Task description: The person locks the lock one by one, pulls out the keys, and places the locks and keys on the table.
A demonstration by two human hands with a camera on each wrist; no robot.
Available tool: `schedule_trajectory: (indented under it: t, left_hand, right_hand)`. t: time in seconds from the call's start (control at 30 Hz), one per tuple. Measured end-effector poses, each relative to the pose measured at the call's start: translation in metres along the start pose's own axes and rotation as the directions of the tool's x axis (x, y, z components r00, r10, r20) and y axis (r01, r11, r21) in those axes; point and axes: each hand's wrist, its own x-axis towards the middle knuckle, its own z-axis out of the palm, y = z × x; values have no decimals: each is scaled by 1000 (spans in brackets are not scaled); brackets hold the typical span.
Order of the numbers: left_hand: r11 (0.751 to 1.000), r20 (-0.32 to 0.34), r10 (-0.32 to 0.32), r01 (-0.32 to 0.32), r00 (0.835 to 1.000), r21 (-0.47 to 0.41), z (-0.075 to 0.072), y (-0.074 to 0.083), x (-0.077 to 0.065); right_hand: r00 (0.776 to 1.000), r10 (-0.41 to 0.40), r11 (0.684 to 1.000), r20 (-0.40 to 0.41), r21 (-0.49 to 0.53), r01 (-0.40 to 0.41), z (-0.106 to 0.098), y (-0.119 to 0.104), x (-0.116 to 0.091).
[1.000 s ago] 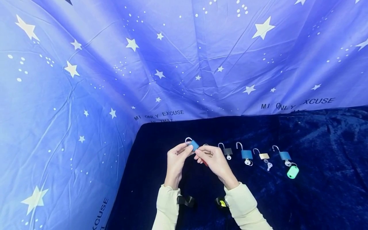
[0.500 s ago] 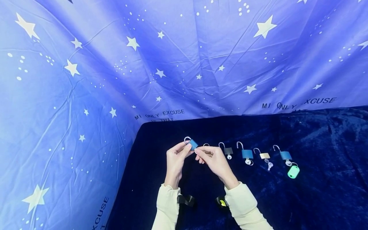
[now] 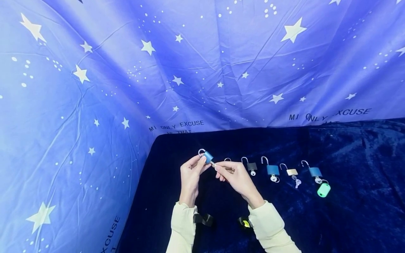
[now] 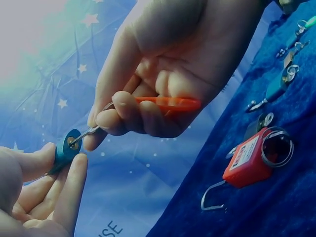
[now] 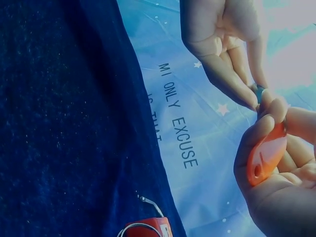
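My left hand (image 3: 191,177) pinches a small blue padlock (image 3: 207,157) between thumb and fingers, its shackle swung open. Thumb and forefinger of my right hand (image 3: 235,177) grip a silver key (image 4: 90,132), which points into the brass keyhole on the padlock's end. Part of the key's blade shows between keyhole and fingertips in the left wrist view. An orange tag (image 5: 266,157) hangs from the key and lies against the curled fingers of my right hand. Both hands are raised over the dark blue cloth.
Right of my hands, several open padlocks lie in a row on the velvet cloth (image 3: 348,211): black (image 3: 251,167), blue (image 3: 272,170), brass (image 3: 292,172), and blue with a green tag (image 3: 323,190). A red padlock (image 4: 249,160) lies nearest. A starry curtain (image 3: 221,70) hangs behind.
The blue padlock has moved left with my left hand, slightly away from my right hand. More of the key now shows between them. The orange tag has gone out of the head view.
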Motion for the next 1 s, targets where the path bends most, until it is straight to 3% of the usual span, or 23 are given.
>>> schedule_trajectory:
  t: [0.2,0.33,0.63,1.0]
  left_hand:
    - [1000,-30,28,-28,999,3,-4,0,1]
    - [998,-5,68,-68,998,19,-8,-9,6]
    - [999,-38,4,-3,999,33,-7,-3,5]
    - [998,-53,-11,14,999,63,-11,-8,7]
  right_hand:
    - [1000,-6,1000,11,-9,6,1,1,0]
    - [1000,-2,1000,28,-3,2,0,0,0]
    - [996,23,1000,92,9,-24,-1,-23,-7]
    - [997,23,999,73,-41,-20,3,9,0]
